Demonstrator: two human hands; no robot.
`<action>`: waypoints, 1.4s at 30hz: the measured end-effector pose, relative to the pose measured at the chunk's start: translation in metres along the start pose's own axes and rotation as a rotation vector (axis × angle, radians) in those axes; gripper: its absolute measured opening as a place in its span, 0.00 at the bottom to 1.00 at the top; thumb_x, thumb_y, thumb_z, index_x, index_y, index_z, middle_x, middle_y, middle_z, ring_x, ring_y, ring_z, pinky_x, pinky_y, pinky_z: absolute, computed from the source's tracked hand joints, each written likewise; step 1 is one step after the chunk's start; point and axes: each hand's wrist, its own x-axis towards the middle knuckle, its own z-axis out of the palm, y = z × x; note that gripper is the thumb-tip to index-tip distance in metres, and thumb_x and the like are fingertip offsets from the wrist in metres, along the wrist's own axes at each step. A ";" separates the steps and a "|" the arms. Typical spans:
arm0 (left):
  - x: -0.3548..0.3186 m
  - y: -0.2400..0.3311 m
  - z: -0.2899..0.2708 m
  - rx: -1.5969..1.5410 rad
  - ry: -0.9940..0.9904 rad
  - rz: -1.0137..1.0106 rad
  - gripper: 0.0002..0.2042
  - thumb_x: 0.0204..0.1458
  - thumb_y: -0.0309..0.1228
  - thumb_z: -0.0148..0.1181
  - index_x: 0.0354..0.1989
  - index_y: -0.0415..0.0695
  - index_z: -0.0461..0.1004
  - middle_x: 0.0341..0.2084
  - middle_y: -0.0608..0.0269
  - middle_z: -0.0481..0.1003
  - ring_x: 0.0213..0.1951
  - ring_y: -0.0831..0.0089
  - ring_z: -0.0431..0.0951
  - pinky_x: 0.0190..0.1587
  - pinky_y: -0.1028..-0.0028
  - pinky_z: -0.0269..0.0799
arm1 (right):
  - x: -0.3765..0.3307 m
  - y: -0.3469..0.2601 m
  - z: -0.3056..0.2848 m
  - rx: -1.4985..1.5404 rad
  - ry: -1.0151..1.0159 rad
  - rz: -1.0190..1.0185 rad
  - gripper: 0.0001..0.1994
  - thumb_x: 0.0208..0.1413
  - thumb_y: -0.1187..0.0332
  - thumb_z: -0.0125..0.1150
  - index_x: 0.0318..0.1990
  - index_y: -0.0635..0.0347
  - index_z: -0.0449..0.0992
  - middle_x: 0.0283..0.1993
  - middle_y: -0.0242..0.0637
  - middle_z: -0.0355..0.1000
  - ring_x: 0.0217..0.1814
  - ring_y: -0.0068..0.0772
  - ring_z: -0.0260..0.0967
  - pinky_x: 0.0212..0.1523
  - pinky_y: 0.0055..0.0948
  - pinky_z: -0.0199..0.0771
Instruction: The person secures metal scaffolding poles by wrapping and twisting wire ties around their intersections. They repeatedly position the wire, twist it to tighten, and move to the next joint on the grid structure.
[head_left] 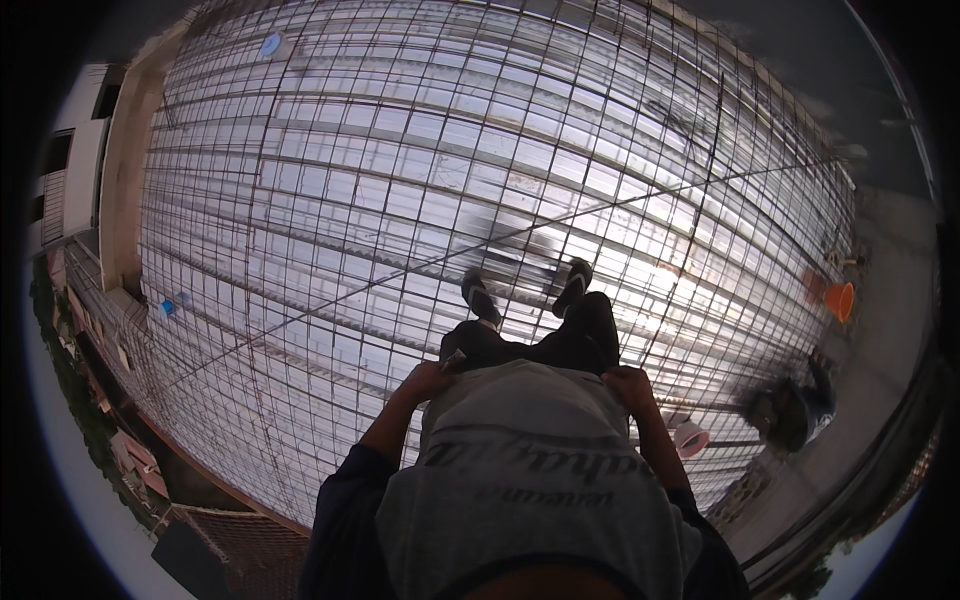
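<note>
Person is walking across rebar grid [400,200]. Left hand [428,381] and right hand [630,381] are resting closed at grey shirt [520,440] hem, gripping nothing clearly; next footing needs care.

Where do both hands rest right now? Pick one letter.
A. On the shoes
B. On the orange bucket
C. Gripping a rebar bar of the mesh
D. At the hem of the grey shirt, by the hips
D: the left hand and right hand sit at the lower edge of the grey shirt, above the rebar mesh.
</note>
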 end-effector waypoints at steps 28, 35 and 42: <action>-0.060 0.079 0.049 -0.279 -0.097 -0.184 0.22 0.48 0.45 0.59 0.43 0.39 0.75 0.35 0.48 0.78 0.39 0.61 0.78 0.42 0.65 0.71 | -0.088 0.126 0.040 0.832 -0.725 -0.180 0.09 0.46 0.75 0.59 0.37 0.66 0.75 0.21 0.29 0.67 0.18 0.15 0.60 0.17 0.18 0.57; -0.043 0.037 0.016 -0.142 -0.067 -0.108 0.25 0.47 0.48 0.59 0.44 0.39 0.73 0.34 0.48 0.77 0.38 0.56 0.78 0.42 0.62 0.71 | -0.106 0.042 0.046 1.219 -0.660 0.708 0.07 0.54 0.72 0.56 0.39 0.62 0.73 0.18 0.25 0.61 0.15 0.13 0.51 0.15 0.16 0.47; -0.013 0.002 -0.027 -0.135 0.411 -0.140 0.17 0.42 0.34 0.57 0.39 0.37 0.68 0.28 0.47 0.74 0.34 0.50 0.76 0.38 0.58 0.70 | -0.075 0.055 0.045 1.294 -0.170 0.602 0.11 0.60 0.64 0.52 0.43 0.61 0.71 0.22 0.28 0.60 0.18 0.23 0.53 0.20 0.23 0.52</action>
